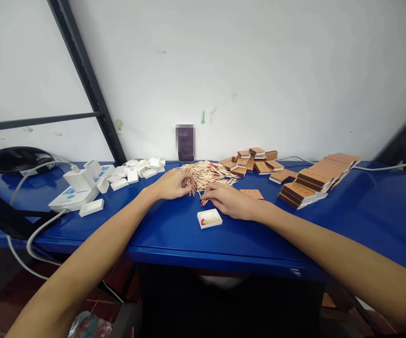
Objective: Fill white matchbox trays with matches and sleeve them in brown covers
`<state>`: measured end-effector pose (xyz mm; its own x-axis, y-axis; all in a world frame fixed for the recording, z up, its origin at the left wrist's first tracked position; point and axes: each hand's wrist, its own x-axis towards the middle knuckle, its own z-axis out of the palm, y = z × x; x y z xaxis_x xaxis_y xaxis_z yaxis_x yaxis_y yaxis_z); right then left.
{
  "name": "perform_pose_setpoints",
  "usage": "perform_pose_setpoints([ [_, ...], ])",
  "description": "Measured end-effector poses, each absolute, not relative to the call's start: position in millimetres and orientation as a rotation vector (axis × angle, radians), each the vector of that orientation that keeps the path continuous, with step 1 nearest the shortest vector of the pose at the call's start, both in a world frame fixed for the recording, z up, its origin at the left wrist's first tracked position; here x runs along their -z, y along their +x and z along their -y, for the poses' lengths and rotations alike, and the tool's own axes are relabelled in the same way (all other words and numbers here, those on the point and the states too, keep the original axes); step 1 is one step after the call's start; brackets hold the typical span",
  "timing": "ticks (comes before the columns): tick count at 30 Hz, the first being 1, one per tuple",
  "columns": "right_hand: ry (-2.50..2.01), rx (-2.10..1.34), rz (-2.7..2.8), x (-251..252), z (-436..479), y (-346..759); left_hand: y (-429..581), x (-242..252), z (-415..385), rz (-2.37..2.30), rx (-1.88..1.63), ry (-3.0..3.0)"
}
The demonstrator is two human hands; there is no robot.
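Note:
A heap of loose red-tipped matches lies on the blue table in front of me. At its left front edge is my left hand, fingers curled in and closed around some matches. My right hand pinches several matches at the heap's front edge, their red heads showing below the fingertips. Just in front of it sits a white matchbox tray with a few matches lying in it. Close behind my right wrist, a brown matchbox cover lies flat, partly hidden by the arm.
White empty trays are piled to the left, beside a white power strip with plugs and cables. Brown matchboxes lie loosely at back right, with stacked ones farther right. A phone leans against the wall.

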<state>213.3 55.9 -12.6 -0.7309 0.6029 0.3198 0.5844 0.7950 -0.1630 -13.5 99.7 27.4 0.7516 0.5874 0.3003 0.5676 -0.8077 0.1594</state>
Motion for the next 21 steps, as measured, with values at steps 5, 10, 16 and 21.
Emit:
perform_pose_setpoints([
  [5, -0.866, -0.154, 2.583, 10.6, -51.6, 216.7, -14.2, -29.8, -97.3, -0.797, -0.447, 2.93],
  [10, -0.874, -0.162, 2.567, 7.5, -50.9, 218.7, -13.8, -30.3, -96.8, -0.683, -0.366, 2.894],
  [16, -0.892, -0.224, 2.578, 7.0, -51.2, 219.2, -12.5, -30.2, -97.6, -0.668, -0.345, 2.892],
  [21, -0.923, -0.194, 2.579, 5.9, -52.6, 219.1, -10.9, -27.8, -98.7, -0.641, -0.338, 2.9],
])
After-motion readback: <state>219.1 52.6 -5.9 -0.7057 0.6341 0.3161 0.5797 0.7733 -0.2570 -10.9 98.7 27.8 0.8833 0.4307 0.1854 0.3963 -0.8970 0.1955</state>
